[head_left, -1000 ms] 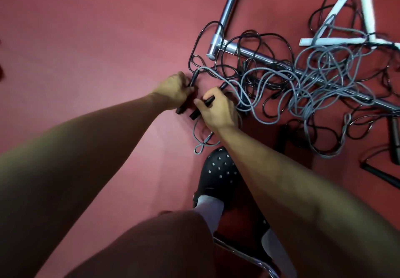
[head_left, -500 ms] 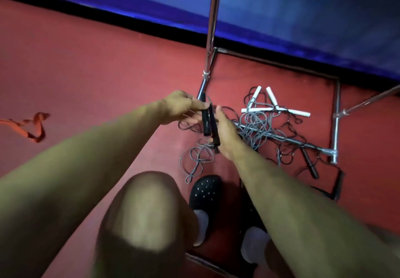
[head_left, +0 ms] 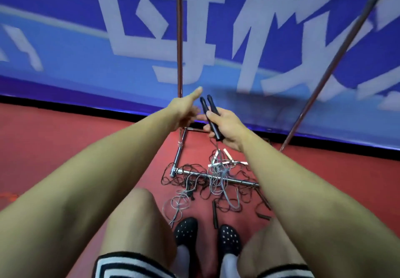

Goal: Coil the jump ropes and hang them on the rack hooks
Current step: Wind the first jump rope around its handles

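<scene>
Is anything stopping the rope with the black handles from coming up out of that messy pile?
Probably yes. The right hand grips both black handles, but their cord drops into the tangled pile, woven among other ropes over the rack's floor bar. The left hand holds nothing.

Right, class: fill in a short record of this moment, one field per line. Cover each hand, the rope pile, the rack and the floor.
right hand: the right hand grips two black handles side by side, raised in front of the wall
left hand: the left hand is open beside them, holding nothing
rope pile: tangled black and grey ropes lie over the rack base bar; white handles at the far side
rack: upright pole rises from the base
floor: red floor
</scene>
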### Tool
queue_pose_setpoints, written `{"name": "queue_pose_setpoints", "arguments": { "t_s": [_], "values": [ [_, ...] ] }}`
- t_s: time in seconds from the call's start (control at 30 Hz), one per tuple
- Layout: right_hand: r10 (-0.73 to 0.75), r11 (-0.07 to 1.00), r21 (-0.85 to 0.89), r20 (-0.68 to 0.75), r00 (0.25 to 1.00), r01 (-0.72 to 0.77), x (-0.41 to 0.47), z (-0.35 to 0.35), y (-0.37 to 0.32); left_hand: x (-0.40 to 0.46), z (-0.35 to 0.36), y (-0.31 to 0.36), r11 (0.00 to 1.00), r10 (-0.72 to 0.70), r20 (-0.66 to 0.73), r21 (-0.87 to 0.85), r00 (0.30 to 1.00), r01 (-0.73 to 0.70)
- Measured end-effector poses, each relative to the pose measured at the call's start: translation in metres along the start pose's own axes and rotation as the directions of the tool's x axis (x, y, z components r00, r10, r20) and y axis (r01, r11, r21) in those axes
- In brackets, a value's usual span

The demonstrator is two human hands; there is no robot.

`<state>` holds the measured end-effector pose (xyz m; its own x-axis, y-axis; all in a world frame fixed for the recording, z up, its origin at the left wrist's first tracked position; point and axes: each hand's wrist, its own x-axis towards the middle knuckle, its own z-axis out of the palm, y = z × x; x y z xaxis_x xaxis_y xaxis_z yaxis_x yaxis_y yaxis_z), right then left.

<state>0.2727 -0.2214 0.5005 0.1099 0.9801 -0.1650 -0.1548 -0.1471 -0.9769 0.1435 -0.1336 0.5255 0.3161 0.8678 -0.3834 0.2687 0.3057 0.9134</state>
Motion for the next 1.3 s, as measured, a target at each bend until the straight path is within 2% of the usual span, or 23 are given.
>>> {"name": "queue_pose_setpoints", "arguments": {
  "t_s": [0.07,0.1,0.2,0.27,0.4,0.57,0.73,0.83,0.9,0.97,1.13,1.3],
  "values": [
    [-0.05,0.998,0.048,-0.014,0.999,0.05,-0.02,-0.003,-0.027,-0.018,0.007,0.017,0.998,-0.02,0.048,0.059,0.999,0.017],
    [-0.067,0.997,0.049,-0.006,0.998,0.067,-0.03,-0.004,-0.04,-0.026,0.011,0.024,0.999,-0.032,0.106,0.03,0.994,0.029],
    [-0.072,0.997,-0.016,0.048,0.996,0.073,-0.061,-0.002,-0.076,-0.055,0.026,0.048,0.956,0.058,0.234,-0.293,0.97,0.013],
    [-0.084,0.996,-0.039,0.052,0.995,0.086,-0.077,-0.002,-0.096,-0.074,0.031,0.072,0.887,0.191,0.213,-0.456,0.958,-0.076],
    [-0.125,0.989,-0.079,0.005,0.992,0.125,-0.101,0.001,-0.133,-0.106,0.024,0.117,0.845,0.347,0.17,-0.484,0.923,-0.228],
    [-0.183,0.965,-0.193,0.0,0.983,0.18,-0.134,0.016,-0.188,-0.154,0.01,0.16,0.855,0.463,0.206,-0.36,0.862,-0.373],
    [-0.032,0.939,-0.337,0.102,0.994,0.065,-0.169,0.028,-0.232,-0.195,-0.008,0.187,0.85,0.507,0.259,-0.312,0.822,-0.425],
    [0.039,0.921,-0.387,0.187,0.982,0.037,-0.183,0.034,-0.242,-0.208,-0.012,0.191,0.885,0.439,0.169,-0.252,0.883,-0.391],
    [0.013,0.929,-0.364,0.192,0.981,0.059,-0.187,0.036,-0.239,-0.211,-0.011,0.191,0.903,0.405,0.136,-0.215,0.904,-0.372],
    [-0.014,0.947,-0.313,0.182,0.983,0.071,-0.188,0.034,-0.232,-0.212,-0.009,0.189,0.915,0.387,0.158,-0.186,0.908,-0.358],
    [-0.036,0.988,-0.152,0.031,0.999,0.041,-0.176,0.01,-0.201,-0.194,-0.01,0.163,0.948,0.316,0.126,-0.083,0.94,-0.308],
    [-0.025,0.994,-0.105,-0.239,0.971,-0.001,-0.147,-0.017,-0.16,-0.152,-0.012,0.12,0.972,0.229,0.066,-0.058,0.971,-0.226]
  ]
}}
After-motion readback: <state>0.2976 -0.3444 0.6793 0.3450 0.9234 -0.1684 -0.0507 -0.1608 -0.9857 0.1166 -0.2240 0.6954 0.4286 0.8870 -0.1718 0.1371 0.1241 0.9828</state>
